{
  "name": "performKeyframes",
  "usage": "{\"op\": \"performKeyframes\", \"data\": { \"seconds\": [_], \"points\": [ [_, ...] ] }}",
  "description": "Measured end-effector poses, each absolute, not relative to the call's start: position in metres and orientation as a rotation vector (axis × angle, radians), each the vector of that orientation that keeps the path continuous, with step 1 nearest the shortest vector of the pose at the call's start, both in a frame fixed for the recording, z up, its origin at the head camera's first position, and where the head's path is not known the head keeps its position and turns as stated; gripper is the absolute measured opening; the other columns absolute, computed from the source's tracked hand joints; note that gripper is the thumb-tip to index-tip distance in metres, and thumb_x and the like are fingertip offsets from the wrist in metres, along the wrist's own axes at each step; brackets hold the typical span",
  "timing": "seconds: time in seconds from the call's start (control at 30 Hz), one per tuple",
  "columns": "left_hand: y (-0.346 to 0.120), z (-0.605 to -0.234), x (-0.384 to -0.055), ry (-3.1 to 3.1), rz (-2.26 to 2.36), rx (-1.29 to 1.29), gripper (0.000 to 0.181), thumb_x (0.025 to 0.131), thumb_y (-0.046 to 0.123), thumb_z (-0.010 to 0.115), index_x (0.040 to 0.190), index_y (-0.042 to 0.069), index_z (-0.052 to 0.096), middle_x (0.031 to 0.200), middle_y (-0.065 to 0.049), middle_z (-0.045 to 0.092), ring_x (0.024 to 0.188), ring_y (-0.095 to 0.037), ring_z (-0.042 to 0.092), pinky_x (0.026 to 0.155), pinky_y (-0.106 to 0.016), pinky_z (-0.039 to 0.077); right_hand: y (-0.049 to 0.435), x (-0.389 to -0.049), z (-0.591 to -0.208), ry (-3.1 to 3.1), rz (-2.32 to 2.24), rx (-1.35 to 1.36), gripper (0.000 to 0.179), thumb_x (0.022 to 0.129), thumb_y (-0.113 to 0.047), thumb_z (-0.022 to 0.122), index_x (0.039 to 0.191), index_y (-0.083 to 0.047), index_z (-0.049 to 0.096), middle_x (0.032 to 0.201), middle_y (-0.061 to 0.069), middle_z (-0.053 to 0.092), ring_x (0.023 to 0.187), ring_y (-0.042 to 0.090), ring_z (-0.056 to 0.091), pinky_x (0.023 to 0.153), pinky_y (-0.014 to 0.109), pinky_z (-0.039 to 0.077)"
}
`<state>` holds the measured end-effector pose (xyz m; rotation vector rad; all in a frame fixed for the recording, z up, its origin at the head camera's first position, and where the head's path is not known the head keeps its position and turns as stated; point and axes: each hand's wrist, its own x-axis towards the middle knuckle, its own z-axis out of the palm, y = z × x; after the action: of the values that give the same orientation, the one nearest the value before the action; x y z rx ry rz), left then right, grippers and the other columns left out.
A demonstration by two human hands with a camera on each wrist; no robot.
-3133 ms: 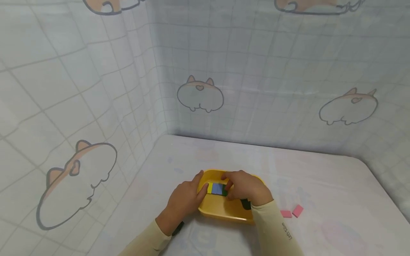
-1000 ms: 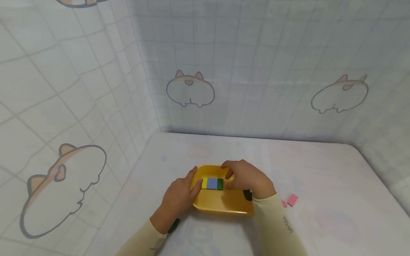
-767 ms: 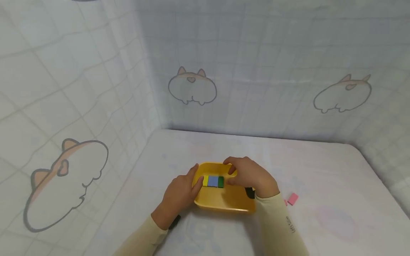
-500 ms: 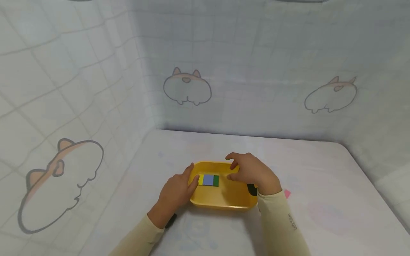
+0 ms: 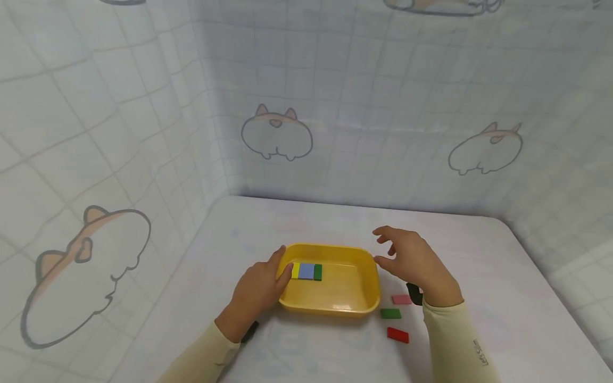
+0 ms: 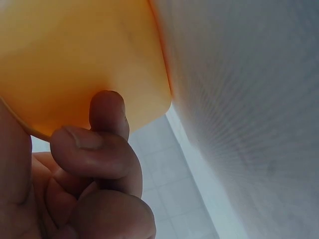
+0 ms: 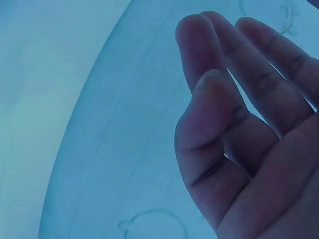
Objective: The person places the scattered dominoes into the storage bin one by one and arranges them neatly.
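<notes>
My left hand [image 5: 257,288] grips the left wall of a shallow yellow tray [image 5: 335,308], thumb over the rim on the inside. In the left wrist view, curled fingers [image 6: 107,117] lie against the tray's outer wall. Inside, near the left end, a yellow block [image 5: 295,271], a blue section [image 5: 307,272] and a dark green block [image 5: 318,272] sit side by side in a row. My right hand [image 5: 414,260] hovers just beyond the tray's right rim, fingers loosely bent. The right wrist view shows nothing between its thumb and fingers.
On the white table [image 5: 306,351], right of the tray, lie a pink block [image 5: 402,299], a green block [image 5: 390,313] and a red block [image 5: 398,335]. Cloth walls [image 5: 373,133] with a grid and animal prints enclose the back and sides.
My right hand has lifted out of the tray and moved right, past its rim. The green and red blocks outside have come into view. My left hand keeps its hold; the row of blocks looks unchanged.
</notes>
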<state>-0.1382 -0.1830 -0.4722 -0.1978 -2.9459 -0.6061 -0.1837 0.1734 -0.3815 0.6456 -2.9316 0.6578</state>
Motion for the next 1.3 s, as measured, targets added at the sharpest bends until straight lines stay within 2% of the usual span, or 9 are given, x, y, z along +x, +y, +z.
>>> {"op": "performKeyframes", "data": {
  "seconds": [0.43, 0.67, 0.83, 1.1, 1.2, 1.3],
  "points": [
    [-0.183, -0.470, -0.138, -2.947, -0.601, -0.182, 0.064, 0.109, 0.049, 0.049, 0.161, 0.011, 0.044, 0.061, 0.001, 0.045, 0.054, -0.016, 0.046, 0.059, -0.034, 0.044, 0.223, -0.174, -0.406, -3.011, 0.625, 0.519, 0.057, 0.087, -0.024, 0.088, 0.138, -0.012, 0.066, 0.123, 0.008, 0.071, 0.092, 0.022, 0.065, 0.073, 0.037, 0.057],
    [-0.183, -0.473, -0.139, -2.951, -0.604, -0.189, 0.064, 0.110, 0.049, 0.049, 0.161, 0.012, 0.044, 0.061, 0.001, 0.046, 0.056, -0.016, 0.047, 0.061, -0.034, 0.045, 0.236, -0.170, -0.424, -3.104, 0.588, 0.431, 0.062, 0.085, -0.028, 0.089, 0.140, -0.011, 0.065, 0.132, 0.013, 0.068, 0.097, 0.028, 0.068, 0.078, 0.047, 0.060],
    [-0.181, -0.472, -0.138, -2.944, -0.597, -0.191, 0.064, 0.110, 0.049, 0.049, 0.161, 0.012, 0.044, 0.062, 0.001, 0.046, 0.058, -0.016, 0.048, 0.062, -0.035, 0.046, 0.245, -0.170, -0.430, -3.132, 0.575, 0.397, 0.064, 0.084, -0.030, 0.088, 0.140, -0.011, 0.065, 0.131, 0.014, 0.068, 0.101, 0.030, 0.068, 0.083, 0.053, 0.058],
    [-0.180, -0.473, -0.139, -2.945, -0.599, -0.187, 0.065, 0.110, 0.050, 0.048, 0.161, 0.011, 0.044, 0.062, 0.002, 0.046, 0.060, -0.016, 0.048, 0.064, -0.036, 0.047, 0.249, -0.169, -0.431, -3.270, 0.632, 0.302, 0.084, 0.068, -0.041, 0.100, 0.141, -0.018, 0.065, 0.137, 0.016, 0.064, 0.120, 0.039, 0.060, 0.094, 0.064, 0.051],
    [-0.181, -0.473, -0.138, -2.948, -0.597, -0.178, 0.065, 0.109, 0.050, 0.049, 0.161, 0.011, 0.044, 0.062, 0.002, 0.046, 0.059, -0.016, 0.048, 0.064, -0.036, 0.047, 0.249, -0.169, -0.432, -3.301, 0.599, 0.265, 0.086, 0.066, -0.038, 0.101, 0.141, -0.017, 0.065, 0.134, 0.015, 0.066, 0.121, 0.039, 0.059, 0.094, 0.065, 0.051],
    [-0.180, -0.473, -0.138, -2.936, -0.606, -0.192, 0.064, 0.109, 0.049, 0.050, 0.161, 0.011, 0.045, 0.062, 0.001, 0.046, 0.058, -0.016, 0.048, 0.063, -0.036, 0.047, 0.251, -0.169, -0.432, -3.321, 0.565, 0.231, 0.084, 0.066, -0.034, 0.101, 0.140, -0.016, 0.065, 0.126, 0.012, 0.068, 0.113, 0.035, 0.061, 0.091, 0.063, 0.053]
  ]
}}
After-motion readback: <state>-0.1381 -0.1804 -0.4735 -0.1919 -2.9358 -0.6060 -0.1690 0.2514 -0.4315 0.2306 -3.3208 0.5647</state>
